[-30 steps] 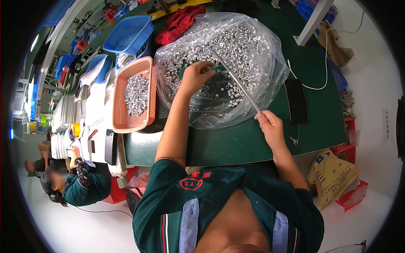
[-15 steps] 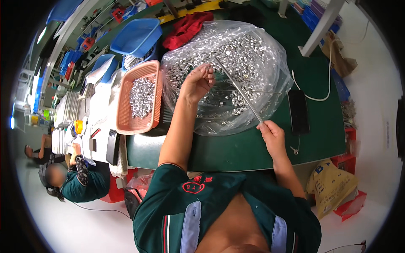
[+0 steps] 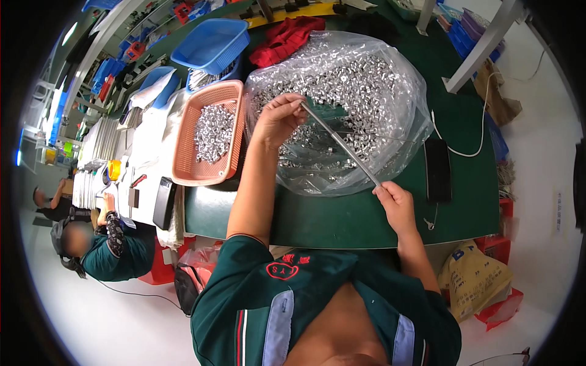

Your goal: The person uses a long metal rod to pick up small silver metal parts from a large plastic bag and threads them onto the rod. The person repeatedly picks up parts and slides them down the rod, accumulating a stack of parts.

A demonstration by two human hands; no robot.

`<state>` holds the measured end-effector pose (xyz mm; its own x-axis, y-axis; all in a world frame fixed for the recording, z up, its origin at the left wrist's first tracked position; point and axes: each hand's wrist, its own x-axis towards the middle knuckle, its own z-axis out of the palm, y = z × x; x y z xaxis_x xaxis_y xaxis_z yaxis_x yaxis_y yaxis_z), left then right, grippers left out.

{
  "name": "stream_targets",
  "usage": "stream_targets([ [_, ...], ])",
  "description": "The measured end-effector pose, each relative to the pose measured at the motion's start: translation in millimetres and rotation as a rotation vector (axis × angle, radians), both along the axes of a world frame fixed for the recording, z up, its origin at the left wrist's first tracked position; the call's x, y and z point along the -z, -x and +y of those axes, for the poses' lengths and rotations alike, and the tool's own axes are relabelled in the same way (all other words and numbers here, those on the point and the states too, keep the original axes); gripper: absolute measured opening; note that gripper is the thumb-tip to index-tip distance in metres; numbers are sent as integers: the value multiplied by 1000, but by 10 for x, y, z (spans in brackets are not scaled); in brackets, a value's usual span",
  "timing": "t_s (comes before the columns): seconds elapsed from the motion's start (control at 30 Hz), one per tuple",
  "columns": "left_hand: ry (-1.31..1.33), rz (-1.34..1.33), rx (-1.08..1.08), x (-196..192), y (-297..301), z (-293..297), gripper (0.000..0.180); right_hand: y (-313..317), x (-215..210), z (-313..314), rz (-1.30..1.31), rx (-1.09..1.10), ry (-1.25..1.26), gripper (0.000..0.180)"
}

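Note:
My right hand [image 3: 395, 204] grips the near end of a thin metal rod [image 3: 339, 143], which slants up and to the left. At the rod's far end, the fingers of my left hand [image 3: 282, 119] are pinched together; whatever is between them is too small to make out. Beneath the rod a large clear plastic bag [image 3: 317, 186] lies spread open, full of small shiny metal sleeves [image 3: 372, 79]. To the left stands a salmon-pink plastic basket [image 3: 177, 168] with more of these metal pieces [image 3: 213, 131] in it.
On the green table [image 3: 342, 229], a black phone [image 3: 437, 171] and a white cable [image 3: 470, 152] lie at the right. Blue baskets [image 3: 210, 43] and a red cloth [image 3: 287, 39] are at the back. Another person [image 3: 119, 250] sits at the far left.
The rod's far end and my left fingers have come together; before, they were apart. My right hand still holds the near end. The view has shifted slightly.

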<state>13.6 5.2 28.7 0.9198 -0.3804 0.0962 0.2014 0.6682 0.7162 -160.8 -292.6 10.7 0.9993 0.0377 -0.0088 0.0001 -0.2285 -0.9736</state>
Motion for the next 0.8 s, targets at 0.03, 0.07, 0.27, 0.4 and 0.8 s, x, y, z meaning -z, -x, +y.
stream_targets([
  [0.03, -84, -4, -43, -68, 31, 11, 12, 4, -6, 4, 4, 5, 10, 13],
  [0.07, -243, -2, -156, -151, 67, 8, 11, 9, -3, 3, 8, 10, 19, 13],
  [0.27, -438, -82, -73, -362, 111, 142, 13, 28, 77, -17, -64, -7, 18, 13],
  [0.4, -493, -208, -138, -456, 138, -4, 18, 28, 91, -28, -32, -10, -37, 16],
  [0.8, -813, -290, 125, -113, 181, -557, 25, -8, 91, -92, 119, 58, -215, 21],
])
